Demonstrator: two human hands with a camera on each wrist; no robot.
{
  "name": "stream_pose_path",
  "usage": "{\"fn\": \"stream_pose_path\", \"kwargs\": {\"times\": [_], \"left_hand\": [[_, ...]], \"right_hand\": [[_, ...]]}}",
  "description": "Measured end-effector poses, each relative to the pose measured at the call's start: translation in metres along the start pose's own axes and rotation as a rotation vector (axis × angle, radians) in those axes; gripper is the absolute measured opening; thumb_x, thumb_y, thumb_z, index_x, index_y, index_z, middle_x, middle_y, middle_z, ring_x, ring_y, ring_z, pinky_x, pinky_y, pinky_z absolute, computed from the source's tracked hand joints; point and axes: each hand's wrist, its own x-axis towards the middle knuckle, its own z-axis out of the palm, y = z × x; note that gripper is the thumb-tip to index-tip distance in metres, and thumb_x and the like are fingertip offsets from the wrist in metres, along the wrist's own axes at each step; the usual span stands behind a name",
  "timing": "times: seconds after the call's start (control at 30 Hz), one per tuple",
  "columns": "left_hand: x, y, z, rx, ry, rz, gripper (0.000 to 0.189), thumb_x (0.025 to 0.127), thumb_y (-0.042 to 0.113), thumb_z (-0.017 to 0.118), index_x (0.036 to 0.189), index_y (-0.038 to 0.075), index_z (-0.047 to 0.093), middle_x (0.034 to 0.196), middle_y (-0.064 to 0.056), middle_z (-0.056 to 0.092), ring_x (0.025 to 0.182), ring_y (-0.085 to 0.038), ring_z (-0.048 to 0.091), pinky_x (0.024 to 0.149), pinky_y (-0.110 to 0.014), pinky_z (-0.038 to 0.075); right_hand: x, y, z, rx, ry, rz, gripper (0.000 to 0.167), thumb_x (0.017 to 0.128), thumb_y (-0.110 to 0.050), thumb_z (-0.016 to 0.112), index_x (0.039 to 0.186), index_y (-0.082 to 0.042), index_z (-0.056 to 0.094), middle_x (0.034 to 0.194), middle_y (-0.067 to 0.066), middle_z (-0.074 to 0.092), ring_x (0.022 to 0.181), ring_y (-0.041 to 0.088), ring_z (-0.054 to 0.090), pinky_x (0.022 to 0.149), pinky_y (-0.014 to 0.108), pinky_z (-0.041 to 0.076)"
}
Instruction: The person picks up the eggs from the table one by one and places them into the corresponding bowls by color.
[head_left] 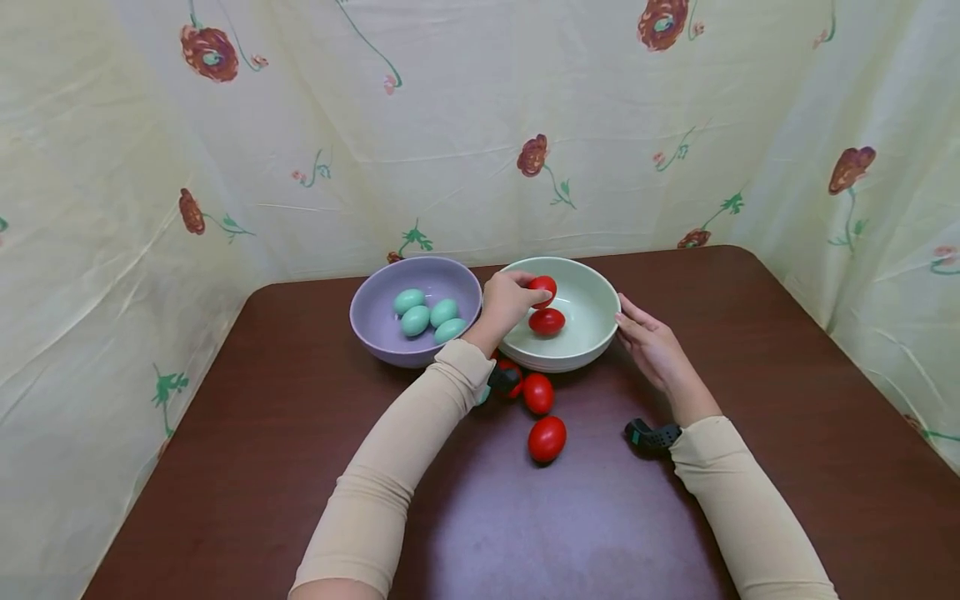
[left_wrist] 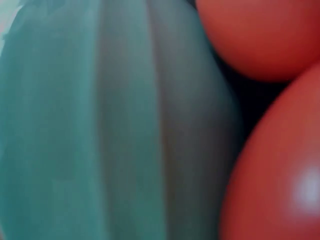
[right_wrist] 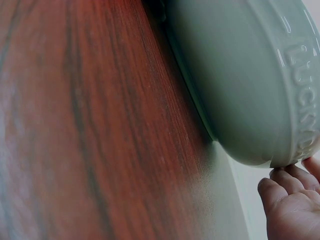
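From my head view, the left hand (head_left: 507,300) reaches over the pale green bowl (head_left: 592,296), its fingers pinching a red egg (head_left: 545,284); I see only part of that egg, since the fingers and thumb cover its left side. Just below it in view, another red egg (head_left: 547,323) lies in the bowl. The right hand (head_left: 654,346) rests against the bowl's outer wall, fingers fairly straight; I cannot tell whether the thumb hooks over the rim.

Close on the left, the purple bowl (head_left: 375,304) holds 4 green eggs (head_left: 415,321). On the tabletop (head_left: 225,467), I count 3 loose red eggs (head_left: 547,439), the farthest partly hidden by the black wrist camera (head_left: 506,379). A green sliver (head_left: 483,395) shows beside the left sleeve, too covered for me to identify.

My left wrist view is blurred: a green surface (left_wrist: 65,125) and 2 cut-off red shapes (left_wrist: 285,185). My right wrist view crops the bowl, whose raised lettering (right_wrist: 303,90) runs off the edge.
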Motion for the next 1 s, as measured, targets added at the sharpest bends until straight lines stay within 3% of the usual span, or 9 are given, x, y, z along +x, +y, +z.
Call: {"fn": "stream_pose_path", "kwargs": {"times": [0.33,0.67,1.0], "left_hand": [[0.008,-0.002,0.009,-0.036,0.056,-0.025,0.035,0.086,0.021,0.077,0.118,0.01,0.073,0.114,-0.006,0.074,0.107,-0.023,0.064,0.096,-0.033,0.052],[0.013,-0.007,0.017,-0.083,0.043,-0.051,0.035,0.085,0.021,0.078,0.118,0.008,0.073,0.115,-0.008,0.074,0.107,-0.025,0.063,0.096,-0.034,0.052],[0.015,-0.007,0.022,-0.036,0.036,-0.039,0.035,0.086,0.018,0.078,0.118,0.006,0.072,0.115,-0.009,0.074,0.103,-0.024,0.063,0.093,-0.033,0.052]], "right_hand": [[0.004,0.002,0.002,-0.007,-0.006,-0.008,0.065,0.104,-0.019,0.049,0.158,-0.006,0.015,0.168,0.004,0.007,0.154,0.02,0.011,0.125,0.036,0.011],[0.002,0.002,0.0,-0.005,0.0,-0.009,0.064,0.105,-0.018,0.049,0.158,-0.006,0.015,0.168,0.006,0.007,0.154,0.021,0.012,0.125,0.037,0.011],[0.001,0.0,-0.002,0.002,0.011,0.002,0.064,0.105,-0.017,0.048,0.158,-0.006,0.015,0.168,0.004,0.008,0.154,0.02,0.012,0.125,0.036,0.011]]}}
